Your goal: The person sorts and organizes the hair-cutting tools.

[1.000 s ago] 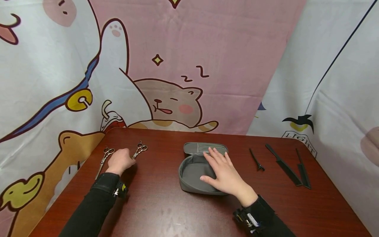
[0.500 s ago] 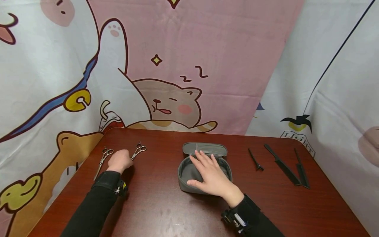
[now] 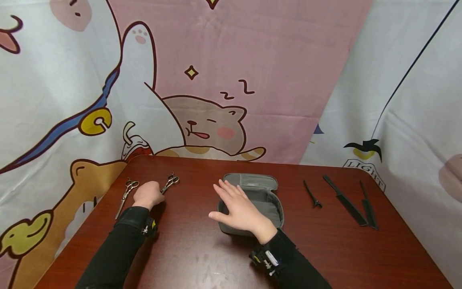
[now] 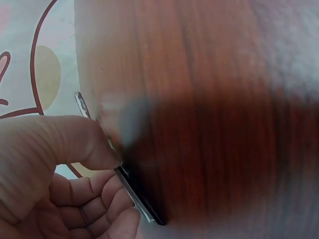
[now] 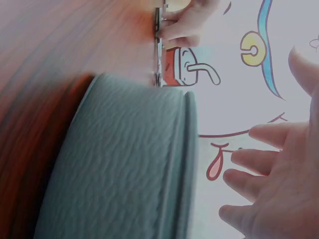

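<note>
My left hand [image 3: 148, 195] pinches one pair of silver scissors [image 3: 170, 182] by the blades, the finger loops pointing away toward the back of the table. In the left wrist view, thumb and fingertips meet over the narrow blades [image 4: 137, 194], low over the wood. Just left of this hand lies a second pair of scissors [image 3: 127, 192]. My right hand [image 3: 238, 210] is spread, palm down, over the left front part of a grey zip case [image 3: 265, 204]. The right wrist view shows its straight fingers [image 5: 254, 159] apart from the case's textured side wall [image 5: 119, 159].
The case's lid [image 3: 258, 180] is folded back behind it. To the right lie a black hair clip [image 3: 312, 195], a black comb [image 3: 346, 202] and another comb [image 3: 369, 206], the two combs nearly touching at their lower ends. A printed cloth [image 3: 281, 80] hangs behind the table [image 3: 187, 249].
My right hand has moved left across the case, from its right side to its left front, fingers still spread. My left hand stays almost in place with the scissors.
</note>
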The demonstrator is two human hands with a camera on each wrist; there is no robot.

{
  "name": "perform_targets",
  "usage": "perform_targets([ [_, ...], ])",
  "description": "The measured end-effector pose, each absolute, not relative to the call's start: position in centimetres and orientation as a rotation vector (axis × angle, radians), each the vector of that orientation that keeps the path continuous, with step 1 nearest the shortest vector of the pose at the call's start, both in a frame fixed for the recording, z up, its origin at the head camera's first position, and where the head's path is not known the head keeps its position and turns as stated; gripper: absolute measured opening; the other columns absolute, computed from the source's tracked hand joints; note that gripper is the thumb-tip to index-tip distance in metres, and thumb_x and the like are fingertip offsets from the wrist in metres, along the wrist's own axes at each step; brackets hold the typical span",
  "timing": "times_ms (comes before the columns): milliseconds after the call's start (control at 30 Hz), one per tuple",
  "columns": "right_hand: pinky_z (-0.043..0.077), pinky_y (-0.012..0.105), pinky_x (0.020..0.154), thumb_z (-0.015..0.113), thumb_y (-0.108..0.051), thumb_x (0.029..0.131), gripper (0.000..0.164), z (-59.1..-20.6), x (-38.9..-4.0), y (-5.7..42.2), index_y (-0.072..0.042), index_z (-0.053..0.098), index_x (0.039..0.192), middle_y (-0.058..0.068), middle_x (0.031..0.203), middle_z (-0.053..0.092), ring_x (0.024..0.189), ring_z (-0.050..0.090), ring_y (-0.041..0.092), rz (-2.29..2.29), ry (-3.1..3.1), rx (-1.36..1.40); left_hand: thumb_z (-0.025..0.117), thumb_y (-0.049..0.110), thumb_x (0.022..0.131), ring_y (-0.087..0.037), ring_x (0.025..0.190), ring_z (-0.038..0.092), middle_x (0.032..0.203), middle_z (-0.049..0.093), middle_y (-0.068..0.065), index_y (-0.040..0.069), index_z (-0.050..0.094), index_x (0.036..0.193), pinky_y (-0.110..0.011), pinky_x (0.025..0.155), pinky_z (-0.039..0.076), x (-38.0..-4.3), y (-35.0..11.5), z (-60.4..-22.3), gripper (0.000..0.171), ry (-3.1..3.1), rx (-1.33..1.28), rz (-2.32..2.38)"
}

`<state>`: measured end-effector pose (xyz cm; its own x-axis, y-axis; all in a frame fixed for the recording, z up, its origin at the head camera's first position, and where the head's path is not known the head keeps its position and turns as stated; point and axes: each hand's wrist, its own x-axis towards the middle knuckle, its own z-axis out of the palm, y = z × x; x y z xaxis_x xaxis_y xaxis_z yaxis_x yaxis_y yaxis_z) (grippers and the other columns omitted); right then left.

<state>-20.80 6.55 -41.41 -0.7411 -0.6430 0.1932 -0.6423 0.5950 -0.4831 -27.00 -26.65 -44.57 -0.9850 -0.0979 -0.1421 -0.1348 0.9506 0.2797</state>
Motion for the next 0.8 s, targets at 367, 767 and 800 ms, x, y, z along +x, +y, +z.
perform_targets([
  [367,0.012,0.054,0.117,0.058,-0.05,0.096,0.078,-40.9,-20.9,4.5,-0.007,0.031,0.155,0.012,0.161,0.024,0.149,0.016,0.026,-0.882,2.773,-1.094,0.066,0.017,0.083,-0.026,0.064,0.048,0.072,0.05,-0.008,0.008,0.055,0.067,-0.04,0.054,0.042,-26.8,-26.5,-45.1,0.021,2.979,-0.125,0.414],
  [767,0.015,0.053,0.117,0.057,-0.05,0.097,0.077,-41.3,-21.0,3.7,-0.006,0.031,0.155,0.014,0.16,0.026,0.148,0.021,0.028,-0.844,2.767,-1.094,0.058,0.002,0.084,-0.027,0.065,0.047,0.073,0.052,-0.009,0.005,0.055,0.07,-0.041,0.061,0.042,-27.5,-27.1,-45.5,0.014,2.988,-0.037,0.481],
  [800,0.016,0.052,0.117,0.057,-0.05,0.097,0.077,-41.3,-21.0,3.6,-0.006,0.031,0.154,0.014,0.16,0.027,0.148,0.022,0.028,-0.846,2.767,-1.092,0.058,0.001,0.083,-0.027,0.065,0.048,0.074,0.053,-0.01,0.004,0.056,0.071,-0.041,0.061,0.043,-27.5,-27.2,-45.4,0.012,2.986,-0.026,0.484],
])
